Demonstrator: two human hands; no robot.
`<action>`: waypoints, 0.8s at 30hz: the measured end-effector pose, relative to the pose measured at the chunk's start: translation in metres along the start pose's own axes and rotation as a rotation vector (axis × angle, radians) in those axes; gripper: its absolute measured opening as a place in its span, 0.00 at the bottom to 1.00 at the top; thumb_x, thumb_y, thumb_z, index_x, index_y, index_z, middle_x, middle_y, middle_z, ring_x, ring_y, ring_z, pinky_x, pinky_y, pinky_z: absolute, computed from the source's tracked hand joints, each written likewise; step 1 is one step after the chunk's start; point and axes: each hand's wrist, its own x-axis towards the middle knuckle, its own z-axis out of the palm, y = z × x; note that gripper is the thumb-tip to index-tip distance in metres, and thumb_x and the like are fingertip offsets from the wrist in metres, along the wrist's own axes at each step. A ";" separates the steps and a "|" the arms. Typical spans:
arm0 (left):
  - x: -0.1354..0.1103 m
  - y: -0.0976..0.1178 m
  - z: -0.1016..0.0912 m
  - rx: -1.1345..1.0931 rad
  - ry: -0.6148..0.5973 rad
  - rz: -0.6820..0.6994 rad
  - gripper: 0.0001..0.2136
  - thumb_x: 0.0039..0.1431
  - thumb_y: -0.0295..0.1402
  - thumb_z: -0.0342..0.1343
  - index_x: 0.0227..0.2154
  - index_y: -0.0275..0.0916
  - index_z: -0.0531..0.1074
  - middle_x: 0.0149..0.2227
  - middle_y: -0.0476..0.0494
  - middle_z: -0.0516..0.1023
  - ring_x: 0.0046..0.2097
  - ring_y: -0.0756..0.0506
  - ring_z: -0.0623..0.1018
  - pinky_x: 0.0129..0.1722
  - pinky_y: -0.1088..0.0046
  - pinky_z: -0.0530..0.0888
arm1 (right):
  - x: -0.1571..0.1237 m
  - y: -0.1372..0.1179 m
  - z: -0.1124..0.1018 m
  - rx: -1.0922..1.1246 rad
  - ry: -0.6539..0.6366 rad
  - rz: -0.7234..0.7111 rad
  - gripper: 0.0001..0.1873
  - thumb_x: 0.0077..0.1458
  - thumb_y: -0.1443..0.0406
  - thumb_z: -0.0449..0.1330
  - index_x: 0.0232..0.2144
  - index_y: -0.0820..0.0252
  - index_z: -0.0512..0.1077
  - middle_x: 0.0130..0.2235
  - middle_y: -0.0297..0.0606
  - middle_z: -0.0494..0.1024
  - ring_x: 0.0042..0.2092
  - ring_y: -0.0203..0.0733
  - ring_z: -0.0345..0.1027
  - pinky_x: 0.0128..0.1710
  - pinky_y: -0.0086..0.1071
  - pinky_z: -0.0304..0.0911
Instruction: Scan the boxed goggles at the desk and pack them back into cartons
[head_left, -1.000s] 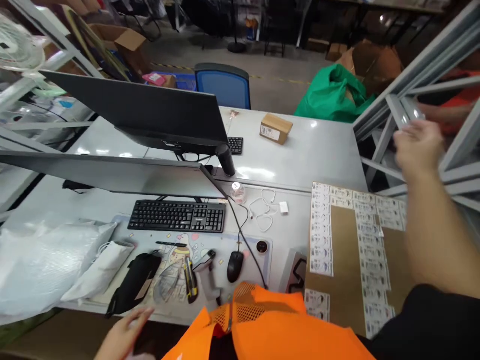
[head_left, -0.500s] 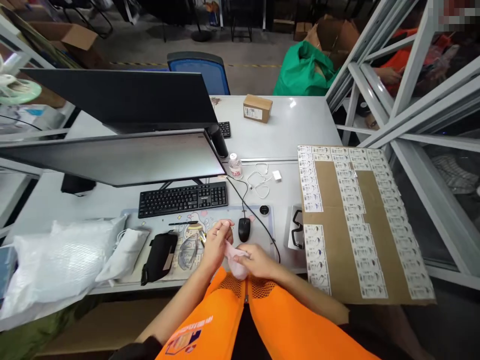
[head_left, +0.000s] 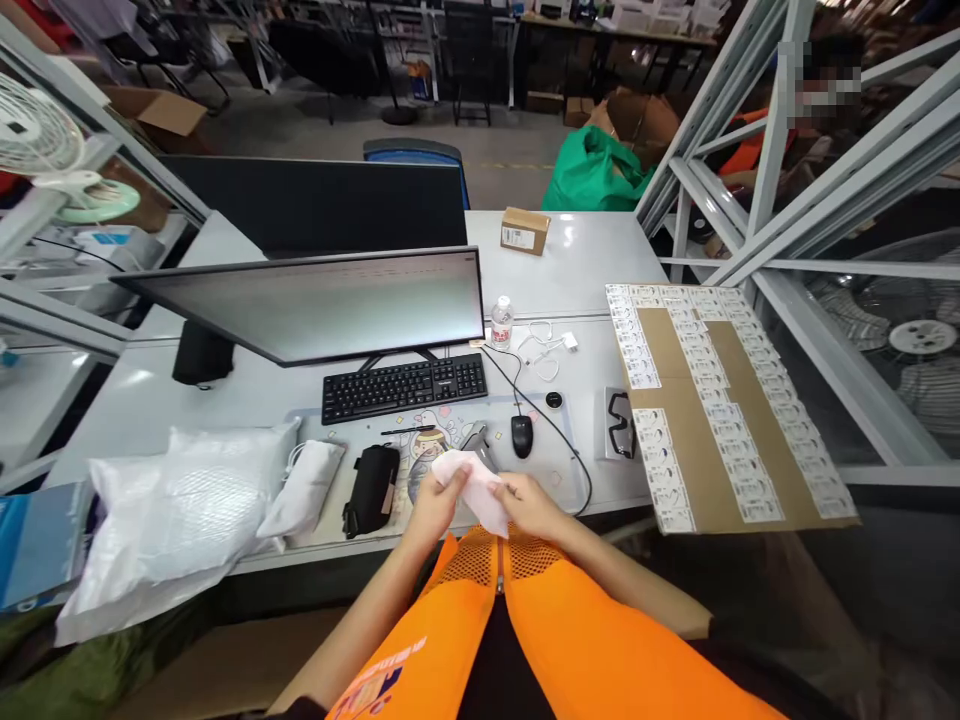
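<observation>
Both my hands meet over the near edge of the desk [head_left: 225,400], holding a small pale pink packet [head_left: 474,490] between them. My left hand [head_left: 429,508] grips its left side with curled fingers. My right hand [head_left: 529,505] pinches its right side. Just beyond the packet lie a black mouse [head_left: 522,434], a grey scanner-like tool [head_left: 475,440] and a black pouch [head_left: 373,487] on a printed desk mat [head_left: 420,445].
A monitor [head_left: 315,305] and black keyboard [head_left: 405,385] stand behind the mat. White padded bags [head_left: 180,510] lie at the left. A cardboard sheet covered in labels [head_left: 720,400] overhangs the right edge. Metal racking [head_left: 810,250] rises at the right, with another person behind it.
My right hand came down from the racking to join the left at the desk edge. Both took hold of the pink packet, which is now lifted and spread a little.
</observation>
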 end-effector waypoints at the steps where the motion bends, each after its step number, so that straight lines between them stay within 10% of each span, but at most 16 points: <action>1: -0.004 -0.003 -0.013 0.003 0.015 0.020 0.27 0.56 0.58 0.67 0.39 0.35 0.85 0.42 0.35 0.88 0.47 0.33 0.85 0.49 0.60 0.82 | 0.002 -0.002 0.009 -0.014 0.012 -0.010 0.28 0.66 0.42 0.54 0.27 0.56 0.63 0.28 0.32 0.67 0.33 0.38 0.59 0.32 0.30 0.52; 11: -0.015 -0.025 -0.054 -0.224 0.102 0.020 0.29 0.52 0.63 0.69 0.27 0.35 0.78 0.17 0.50 0.70 0.20 0.50 0.68 0.20 0.75 0.66 | 0.003 -0.016 0.047 0.188 0.080 0.067 0.30 0.53 0.37 0.67 0.32 0.55 0.68 0.27 0.31 0.71 0.27 0.38 0.65 0.25 0.29 0.57; 19: 0.010 -0.022 -0.061 -0.254 0.040 0.058 0.25 0.52 0.53 0.72 0.38 0.32 0.82 0.32 0.40 0.82 0.30 0.46 0.76 0.26 0.73 0.73 | -0.010 -0.007 0.047 0.251 0.358 0.035 0.33 0.55 0.34 0.64 0.28 0.58 0.73 0.26 0.34 0.74 0.29 0.39 0.67 0.31 0.31 0.65; 24: 0.004 -0.058 -0.060 -0.132 -0.165 -0.032 0.20 0.57 0.45 0.67 0.44 0.34 0.81 0.36 0.38 0.83 0.30 0.44 0.78 0.31 0.67 0.77 | -0.008 0.011 0.052 0.396 0.536 0.118 0.38 0.50 0.31 0.66 0.33 0.61 0.78 0.29 0.38 0.79 0.30 0.40 0.67 0.28 0.32 0.60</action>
